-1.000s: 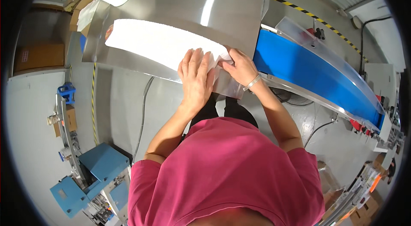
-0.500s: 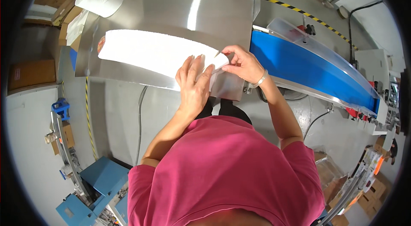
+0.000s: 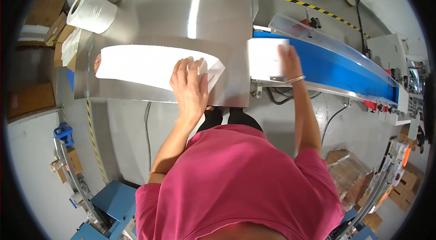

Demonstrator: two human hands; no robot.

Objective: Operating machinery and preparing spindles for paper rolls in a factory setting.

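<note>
A long row of overlapping white sheets (image 3: 136, 62) lies on the steel table, with a round reddish print at its far left end. My left hand (image 3: 190, 87) is over the row's right end, fingers bent onto the top and thumb against the raised edge of the end sheets. To the right, my right hand (image 3: 292, 62), blurred by motion, grips the right edge of a square white sheet (image 3: 265, 58). This sheet is above the near left end of the blue conveyor belt (image 3: 336, 67); whether it touches the belt I cannot tell.
The steel table (image 3: 150, 22) ends just left of the conveyor. A large white roll (image 3: 93, 10) stands at its back left corner. A clear plastic guard (image 3: 313, 33) runs along the belt's far side. Cardboard boxes (image 3: 34, 81) are at the left.
My right hand has moved away from the row to the right, carrying a white sheet over the belt's end. My left hand stays on the row. The view has shifted slightly.
</note>
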